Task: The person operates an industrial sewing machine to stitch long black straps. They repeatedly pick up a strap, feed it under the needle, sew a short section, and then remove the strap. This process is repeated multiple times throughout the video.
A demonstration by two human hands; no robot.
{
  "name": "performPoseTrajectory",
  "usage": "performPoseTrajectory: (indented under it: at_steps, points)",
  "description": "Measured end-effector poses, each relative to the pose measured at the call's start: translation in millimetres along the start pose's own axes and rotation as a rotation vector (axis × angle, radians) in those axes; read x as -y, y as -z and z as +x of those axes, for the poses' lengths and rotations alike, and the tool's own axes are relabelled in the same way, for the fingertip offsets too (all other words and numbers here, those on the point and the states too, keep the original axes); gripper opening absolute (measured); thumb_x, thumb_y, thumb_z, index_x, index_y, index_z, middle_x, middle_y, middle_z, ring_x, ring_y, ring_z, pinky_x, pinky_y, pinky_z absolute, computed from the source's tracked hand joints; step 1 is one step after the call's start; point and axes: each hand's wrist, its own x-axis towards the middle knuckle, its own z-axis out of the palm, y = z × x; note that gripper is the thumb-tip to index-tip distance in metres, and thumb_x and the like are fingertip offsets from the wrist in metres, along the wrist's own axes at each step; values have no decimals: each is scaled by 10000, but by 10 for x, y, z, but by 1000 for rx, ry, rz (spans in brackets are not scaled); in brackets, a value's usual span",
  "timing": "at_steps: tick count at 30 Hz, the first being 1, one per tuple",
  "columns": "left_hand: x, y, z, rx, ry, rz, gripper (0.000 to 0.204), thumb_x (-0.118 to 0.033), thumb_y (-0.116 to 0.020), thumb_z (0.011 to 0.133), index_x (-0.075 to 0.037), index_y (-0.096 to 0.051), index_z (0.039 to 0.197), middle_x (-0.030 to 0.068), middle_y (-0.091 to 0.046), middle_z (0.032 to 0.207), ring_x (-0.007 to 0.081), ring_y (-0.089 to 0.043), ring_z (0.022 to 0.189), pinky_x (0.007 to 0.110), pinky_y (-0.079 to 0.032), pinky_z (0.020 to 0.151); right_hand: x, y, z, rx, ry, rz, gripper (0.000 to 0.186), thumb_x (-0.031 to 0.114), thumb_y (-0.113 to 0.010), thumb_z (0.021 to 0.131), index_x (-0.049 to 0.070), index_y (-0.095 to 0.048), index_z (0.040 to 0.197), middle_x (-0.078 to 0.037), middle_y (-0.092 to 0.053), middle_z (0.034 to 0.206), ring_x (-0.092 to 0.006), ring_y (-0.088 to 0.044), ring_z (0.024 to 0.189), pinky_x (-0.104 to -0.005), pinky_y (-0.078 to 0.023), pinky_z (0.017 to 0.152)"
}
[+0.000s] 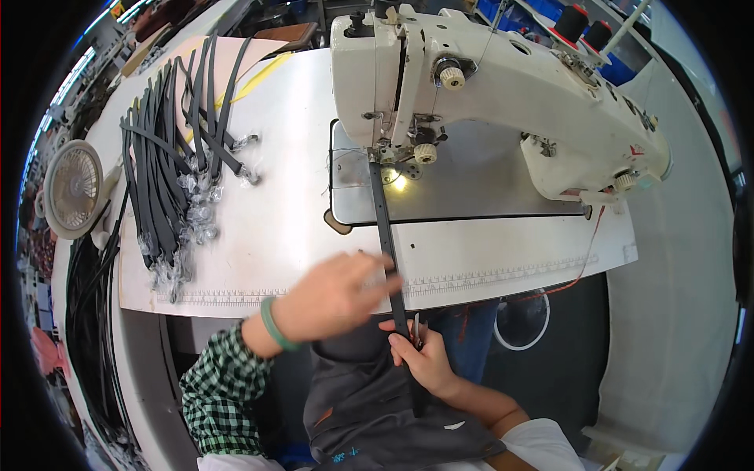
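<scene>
I'd guide the black strap [382,216] straight from the sewing machine [487,86] toward me — right hand [428,364] gripping it alongside metal snips [417,324], left hand [334,297] at it, too blurred to tell its hold.

The desk [275,224] has a white top. A printed ruler scale [487,280] runs along its near edge. A round fan [75,188] with a pale housing is located at the left edge. A pale pink sheet [265,51] lies at the far left of the desk; a yellow strip [263,76] lies across it. A brown panel [287,33] is positioned beyond the far edge. Blue bins [616,71] are located at the far right. An orange-red cord [592,239] extends across the right part of the desk toward the near edge. Below that edge, at right, is a white ring [547,314]; its mounting cannot be determined. A pink object [47,351] is at the near left, blurred.
</scene>
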Motion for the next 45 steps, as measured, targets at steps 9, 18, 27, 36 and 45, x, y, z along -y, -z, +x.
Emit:
performPoseTrajectory:
  at_steps: [9, 18, 27, 36, 45]
  points:
    - [-127, -277, -36, -42, -49, 328, 376, -90, -555, 653, 40, -551, 1006, 176, -505, 1001, 276, -534, 915, 308, -479, 748, 233, 411, 24, -38, 161, -328, 146, 91, -543, 853, -5, -593, 950, -14, -591, 681, -26, -497, 612, -158, -367, 530]
    - [638, -276, 388, -161, 104, 438, 351, -68, -552, 697, 1, -546, 1042, 124, -526, 1079, 242, -520, 1039, 299, -481, 800, 1705, 2243, 208, -1044, 823, -453, 325, 268, -482, 896, 65, -482, 642, 32, -418, 535, -37, -321, 435, -198, -198, 391]
    - [702, -328, 447, -210, 139, 273, 377, -59, -609, 674, -21, -545, 1043, 94, -520, 1084, 232, -517, 1044, 315, -484, 788, 3572, 5277, 442, -1378, 618, -1536, 503, 453, -434, 861, 0, -588, 1017, -67, -545, 706, -112, -460, 507, -244, -358, 426]
    - [705, -268, 380, -182, 183, 252, 407, -60, -627, 664, -23, -534, 1059, 105, -502, 1101, 254, -512, 1052, 331, -483, 793, 3064, 4610, 642, -1322, 432, -1011, 597, 520, -400, 855, -50, -570, 903, -105, -576, 689, -173, -516, 532, -287, -401, 460]
    - [715, -275, 396, -169, 177, 234, 433, -51, -630, 654, -17, -528, 1074, 105, -495, 1107, 253, -493, 1080, 328, -478, 809, 2802, 4786, 644, -1338, 556, -799, 605, 523, -399, 859, -49, -537, 997, -112, -593, 806, -165, -556, 685, -290, -436, 574]
